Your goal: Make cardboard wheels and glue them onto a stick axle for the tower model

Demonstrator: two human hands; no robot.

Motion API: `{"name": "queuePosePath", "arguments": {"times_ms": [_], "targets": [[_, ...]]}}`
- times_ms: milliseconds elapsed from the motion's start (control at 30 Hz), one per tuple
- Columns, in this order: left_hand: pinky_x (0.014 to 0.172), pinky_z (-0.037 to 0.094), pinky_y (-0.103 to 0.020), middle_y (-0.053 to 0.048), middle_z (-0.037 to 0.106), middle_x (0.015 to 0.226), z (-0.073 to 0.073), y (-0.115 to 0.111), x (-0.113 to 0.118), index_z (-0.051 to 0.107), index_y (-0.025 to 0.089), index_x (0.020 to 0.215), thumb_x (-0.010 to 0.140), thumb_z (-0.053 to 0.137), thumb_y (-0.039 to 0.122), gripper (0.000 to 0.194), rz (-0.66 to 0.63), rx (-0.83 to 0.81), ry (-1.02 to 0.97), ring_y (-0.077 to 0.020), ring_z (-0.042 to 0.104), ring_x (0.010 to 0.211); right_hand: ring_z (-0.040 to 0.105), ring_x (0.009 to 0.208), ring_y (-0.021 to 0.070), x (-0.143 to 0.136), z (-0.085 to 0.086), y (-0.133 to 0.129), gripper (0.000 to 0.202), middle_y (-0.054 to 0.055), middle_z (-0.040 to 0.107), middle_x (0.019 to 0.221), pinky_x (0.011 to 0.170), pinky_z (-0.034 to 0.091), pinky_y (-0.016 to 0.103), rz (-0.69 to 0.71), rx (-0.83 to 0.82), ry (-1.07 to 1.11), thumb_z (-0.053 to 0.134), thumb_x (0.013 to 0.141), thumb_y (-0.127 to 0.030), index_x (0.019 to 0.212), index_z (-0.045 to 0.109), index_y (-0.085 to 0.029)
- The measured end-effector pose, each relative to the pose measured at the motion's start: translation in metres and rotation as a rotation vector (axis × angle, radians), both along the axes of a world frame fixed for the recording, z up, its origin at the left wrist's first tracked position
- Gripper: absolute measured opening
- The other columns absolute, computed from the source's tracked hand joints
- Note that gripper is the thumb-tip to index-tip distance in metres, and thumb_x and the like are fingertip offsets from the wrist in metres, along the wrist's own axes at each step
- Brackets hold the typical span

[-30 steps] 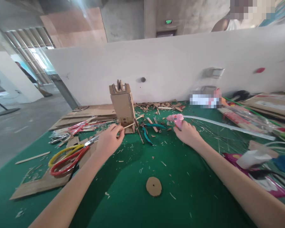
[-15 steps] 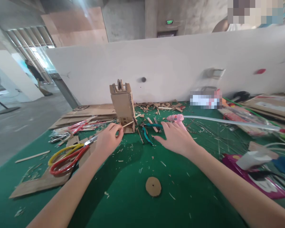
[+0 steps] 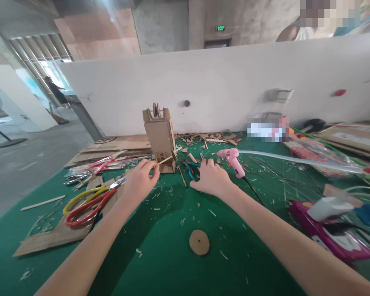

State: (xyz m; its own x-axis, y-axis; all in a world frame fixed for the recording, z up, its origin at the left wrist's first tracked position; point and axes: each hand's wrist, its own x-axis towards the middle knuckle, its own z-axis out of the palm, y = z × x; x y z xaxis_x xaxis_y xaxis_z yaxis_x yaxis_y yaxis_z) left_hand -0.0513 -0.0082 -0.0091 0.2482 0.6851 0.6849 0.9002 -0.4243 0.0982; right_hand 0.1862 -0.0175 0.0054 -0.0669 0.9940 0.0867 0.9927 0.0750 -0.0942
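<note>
My left hand [image 3: 142,179] pinches a thin wooden stick [image 3: 165,159] that points up and right, across the front of the cardboard tower [image 3: 158,137]. A small piece of cardboard [image 3: 174,156] shows near the stick's far end. Small discs sit on a cross stick at the tower's top. My right hand [image 3: 214,176] is over the teal-handled pliers [image 3: 189,170] with its fingers apart, hiding part of them. Whether the fingertips touch the pliers cannot be made out. A pink glue gun [image 3: 233,158] lies just right of this hand.
Red-and-yellow-handled scissors [image 3: 91,205] lie on cardboard scraps at the left. A cardboard disc [image 3: 199,242] with a centre hole lies near the front. Wood shavings litter the green table [image 3: 160,263]. A purple package [image 3: 327,234] and cords are at the right. A white partition [image 3: 222,90] stands behind.
My right hand has moved left, away from the glue gun and over the pliers. The left hand and its stick have hardly moved. A distant person at the left has shifted right.
</note>
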Motion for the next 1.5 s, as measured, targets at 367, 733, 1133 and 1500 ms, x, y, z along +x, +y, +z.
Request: {"name": "queuePosePath", "arguments": {"times_ms": [367,733,1133,1500], "targets": [[0.059,0.040,-0.024,-0.003,0.065,0.090,-0.002,0.001,0.001,0.062,0.019,0.089,0.092,0.046,0.028,0.018,0.013,0.005,0.023,-0.0126,0.056,0.062,0.055,0.108,0.0374,0.002,-0.003,0.013,0.071,0.023,0.051,0.119,0.078,0.049,0.042,-0.031,0.105,-0.019,0.065,0.069,-0.040,0.128,0.042,-0.008],[0.059,0.040,-0.025,-0.003,0.065,0.090,0.000,0.001,0.000,0.062,0.018,0.088,0.092,0.046,0.027,0.018,0.020,-0.009,0.020,-0.0128,0.056,0.062,0.065,0.093,0.0337,-0.008,0.004,0.032,0.062,0.020,0.063,0.103,0.071,0.049,0.039,-0.066,0.011,0.084,0.061,0.071,-0.052,0.114,0.052,-0.008],[0.058,0.039,-0.025,-0.003,0.066,0.091,-0.004,0.004,-0.001,0.061,0.019,0.091,0.092,0.045,0.027,0.018,0.041,0.021,0.005,-0.0147,0.059,0.067,0.055,0.103,0.0398,0.000,0.006,-0.019,0.080,0.023,0.061,0.110,0.073,0.048,0.045,0.124,-0.025,-0.051,0.047,0.074,-0.072,0.120,0.056,-0.007],[0.058,0.040,-0.026,-0.005,0.067,0.092,-0.004,0.002,0.001,0.061,0.019,0.091,0.092,0.045,0.028,0.019,0.026,-0.004,0.017,-0.0161,0.061,0.070,0.047,0.116,0.0396,-0.025,-0.015,0.017,0.060,0.026,0.053,0.127,0.088,0.043,0.046,0.053,0.004,0.027,0.040,0.089,-0.046,0.129,0.053,-0.003]]}}
